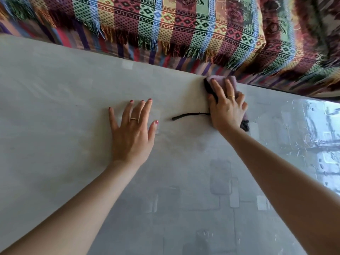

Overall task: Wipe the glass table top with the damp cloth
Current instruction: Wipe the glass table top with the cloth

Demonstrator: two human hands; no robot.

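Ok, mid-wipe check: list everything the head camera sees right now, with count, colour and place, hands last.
Glass table top: one, pale grey and reflective, filling most of the view.
Damp lilac cloth with black trim: one, at the table's far edge, under the right hand.
Black cord: one, trailing leftward from the cloth, lying on the glass.
Striped woven blanket with fringe: one, multicoloured, draped beyond the table's far edge.
Gold rings: two, one on each hand.
Left hand: one, flat on the glass, fingers spread, holding nothing.
Right hand: one, pressing on the cloth.
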